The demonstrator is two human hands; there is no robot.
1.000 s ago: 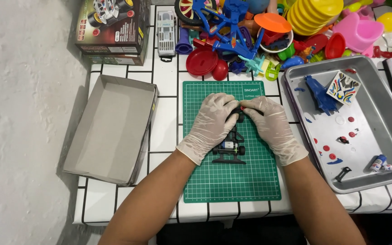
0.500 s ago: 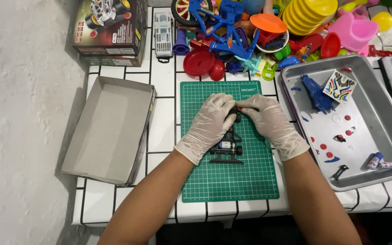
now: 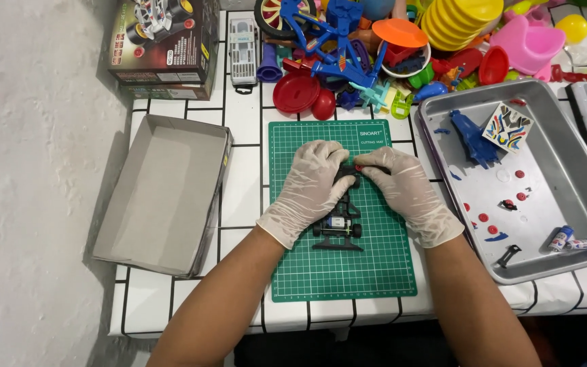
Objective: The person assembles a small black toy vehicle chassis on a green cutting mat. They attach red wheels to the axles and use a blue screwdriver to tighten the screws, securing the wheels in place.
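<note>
A small black toy car chassis (image 3: 338,228) lies on a green cutting mat (image 3: 348,272), its rear end with a small blue motor part facing me. My left hand (image 3: 310,187) in a pale glove grips the front end of the chassis from the left. From the right, my gloved right hand (image 3: 405,187) pinches a small black wheel with a red hub (image 3: 358,170) at the chassis front. The fingertips of both hands meet there and hide the front axle.
A metal tray (image 3: 565,183) at right holds a blue car body (image 3: 473,139), a sticker sheet, small red parts and batteries. An open grey box lid (image 3: 161,194) lies at left. A printed toy box (image 3: 164,41) and a pile of plastic toys (image 3: 402,47) sit behind the mat.
Both hands stay at the front of the chassis with slight finger shifts. The view has drifted slightly; nothing else moved.
</note>
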